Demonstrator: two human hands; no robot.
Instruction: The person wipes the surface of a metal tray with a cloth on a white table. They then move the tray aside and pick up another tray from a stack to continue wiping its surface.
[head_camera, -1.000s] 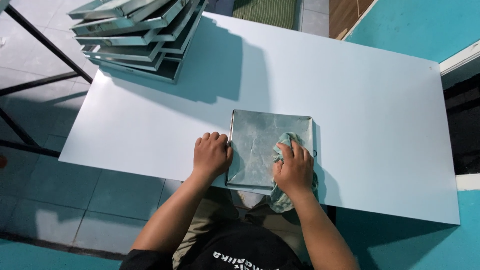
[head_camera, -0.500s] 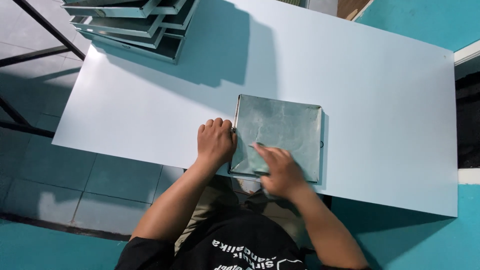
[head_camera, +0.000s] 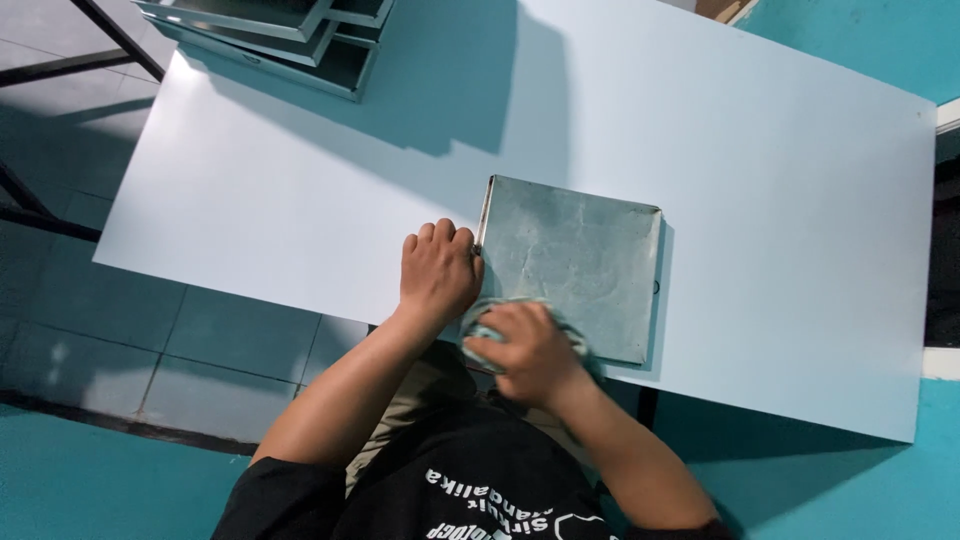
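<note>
— Where's our metal tray?
— Centre of the frame, flat on the white table. It looks stiff, light and slick, so our left hand presses fingers-down at its left edge while our right hand is closed on a soft cloth at the near edge.
— Anything in the way?
— Only stacked trays, upper left, well apart

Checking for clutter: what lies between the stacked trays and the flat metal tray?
Only bare white table, partly in shadow, between stacked trays and flat metal tray, head view.

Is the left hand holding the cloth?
No, the left hand rests bare at the metal tray's left edge; the right hand presses the cloth.
</note>
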